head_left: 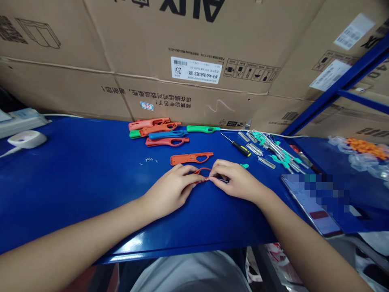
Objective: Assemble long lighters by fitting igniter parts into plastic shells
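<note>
Between my two hands is an orange lighter casing half [203, 170], mostly covered by fingers. My left hand [173, 184] is closed on its left side. With thumb and forefinger pinched, my right hand [232, 178] grips the casing's right end; any small part in that pinch is too hidden to name. Just beyond them lies another orange casing half [191, 158], its hollow inside facing up. A small teal piece [244, 166] shows past my right fingers.
Orange, red, blue and green casings [164, 134] lie at the back, beside a green lighter [202, 129]. Tiny screws [148, 160] are at left. Rightward are a screwdriver [237, 146], clear tubes [255, 149], metal rods with teal parts [282, 152] and a phone [313, 207]. Cardboard [136, 93] stands behind.
</note>
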`<action>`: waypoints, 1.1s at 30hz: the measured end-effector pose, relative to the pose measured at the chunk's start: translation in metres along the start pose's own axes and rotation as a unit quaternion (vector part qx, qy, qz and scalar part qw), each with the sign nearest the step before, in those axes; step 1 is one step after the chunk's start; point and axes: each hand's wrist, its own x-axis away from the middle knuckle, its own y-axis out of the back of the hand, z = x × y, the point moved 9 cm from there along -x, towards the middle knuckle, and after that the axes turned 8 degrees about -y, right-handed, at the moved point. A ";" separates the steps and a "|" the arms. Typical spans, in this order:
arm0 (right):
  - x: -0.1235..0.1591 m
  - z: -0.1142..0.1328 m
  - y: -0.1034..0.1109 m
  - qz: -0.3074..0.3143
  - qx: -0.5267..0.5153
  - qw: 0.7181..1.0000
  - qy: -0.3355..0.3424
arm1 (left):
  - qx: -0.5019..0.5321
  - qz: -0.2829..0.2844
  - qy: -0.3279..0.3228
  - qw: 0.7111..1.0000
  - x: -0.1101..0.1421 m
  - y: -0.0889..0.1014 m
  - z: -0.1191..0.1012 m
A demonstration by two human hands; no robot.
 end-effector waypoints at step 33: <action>0.003 -0.001 0.007 -0.016 0.016 1.000 0.012 | 0.006 -0.010 -0.027 1.000 -0.002 -0.001 0.000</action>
